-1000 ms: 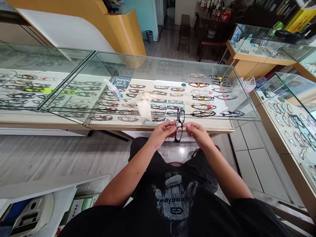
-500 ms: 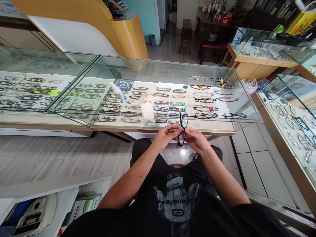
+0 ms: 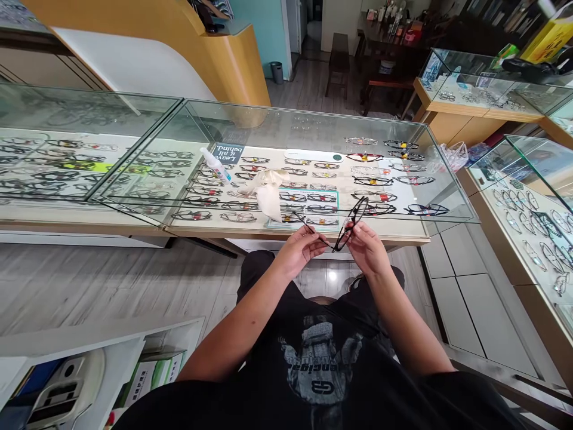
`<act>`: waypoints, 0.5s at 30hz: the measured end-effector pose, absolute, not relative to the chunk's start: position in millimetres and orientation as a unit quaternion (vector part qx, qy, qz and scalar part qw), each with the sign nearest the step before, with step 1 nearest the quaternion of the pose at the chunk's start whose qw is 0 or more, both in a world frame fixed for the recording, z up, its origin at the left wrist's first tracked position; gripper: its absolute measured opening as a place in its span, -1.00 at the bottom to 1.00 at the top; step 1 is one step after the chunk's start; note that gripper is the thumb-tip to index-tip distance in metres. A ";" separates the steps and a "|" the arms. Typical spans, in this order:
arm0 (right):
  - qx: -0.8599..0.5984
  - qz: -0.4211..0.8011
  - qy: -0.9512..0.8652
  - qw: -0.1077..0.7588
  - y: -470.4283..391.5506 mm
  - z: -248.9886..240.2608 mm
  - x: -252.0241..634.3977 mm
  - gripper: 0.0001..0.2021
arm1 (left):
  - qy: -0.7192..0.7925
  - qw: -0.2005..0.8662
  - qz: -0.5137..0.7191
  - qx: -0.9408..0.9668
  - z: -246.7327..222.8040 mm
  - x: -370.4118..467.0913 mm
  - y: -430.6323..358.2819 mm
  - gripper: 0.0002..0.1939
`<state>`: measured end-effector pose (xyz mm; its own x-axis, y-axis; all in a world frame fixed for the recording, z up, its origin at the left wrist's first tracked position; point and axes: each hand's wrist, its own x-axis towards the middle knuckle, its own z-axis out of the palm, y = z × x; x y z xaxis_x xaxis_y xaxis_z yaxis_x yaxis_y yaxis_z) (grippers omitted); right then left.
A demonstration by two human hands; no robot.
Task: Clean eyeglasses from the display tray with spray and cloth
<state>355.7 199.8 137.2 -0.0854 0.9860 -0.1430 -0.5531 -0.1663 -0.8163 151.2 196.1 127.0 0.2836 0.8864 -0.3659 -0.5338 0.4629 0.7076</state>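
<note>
A pair of dark-framed glasses (image 3: 357, 210) is held between my two hands, just in front of the glass display case (image 3: 308, 113). My left hand (image 3: 299, 249) pinches one of its thin temples, which points up and left. The frame's rim is in the fingers of my right hand (image 3: 367, 247), with the lenses tilted upward to the right. On the case top lie a crumpled cream cloth (image 3: 269, 197) and a white bottle (image 3: 215, 165) to its left. Rows of glasses (image 3: 380, 181) show through the glass.
Another display case (image 3: 528, 203) runs along the right side. A white shelf (image 3: 179, 334) with boxes stands at the lower left. Beyond the case are a wooden counter (image 3: 242, 65), a bin (image 3: 276, 72) and a bench (image 3: 339, 60).
The glasses have turned from upright and folded-looking to tilted right, with a temple spread out to the left. My hands have moved slightly apart.
</note>
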 end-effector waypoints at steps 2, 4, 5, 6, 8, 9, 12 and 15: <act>-0.359 0.660 -0.298 0.589 200.4 139.4 356.2 -0.74 | 0.378 0.770 0.471 0.207 126.9 152.4 194.9 -0.65; -0.359 0.654 -0.291 0.599 199.9 141.6 355.7 -0.75 | 0.374 0.775 0.470 0.195 126.7 153.7 193.8 -0.65; -0.360 0.652 -0.291 0.600 199.3 142.6 355.7 -0.75 | 0.373 0.779 0.464 0.196 126.4 153.9 193.2 -0.65; -0.362 0.651 -0.296 0.598 198.5 143.8 356.1 -0.76 | 0.374 0.784 0.452 0.204 125.8 153.5 192.8 -0.64; -0.369 0.645 -0.331 0.582 196.2 146.8 359.2 -0.77 | 0.402 0.781 0.413 0.239 124.2 150.1 191.6 -0.62; -0.373 0.640 -0.358 0.569 194.8 148.7 362.0 -0.79 | 0.427 0.772 0.389 0.265 123.6 146.9 190.6 -0.61; -0.381 0.620 -0.450 0.518 189.3 156.6 374.5 -0.85 | 0.471 0.732 0.323 0.371 126.6 133.5 185.6 -0.62; -0.380 0.604 -0.537 0.449 183.1 165.1 386.9 -0.89 | 0.446 0.680 0.347 0.467 141.7 121.8 180.0 -0.64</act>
<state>386.9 183.1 165.1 -0.3071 0.9514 0.0227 -0.1344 -0.0198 -0.9907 121.8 180.0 141.7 0.3607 0.8892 -0.2814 -0.0553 0.3216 0.9452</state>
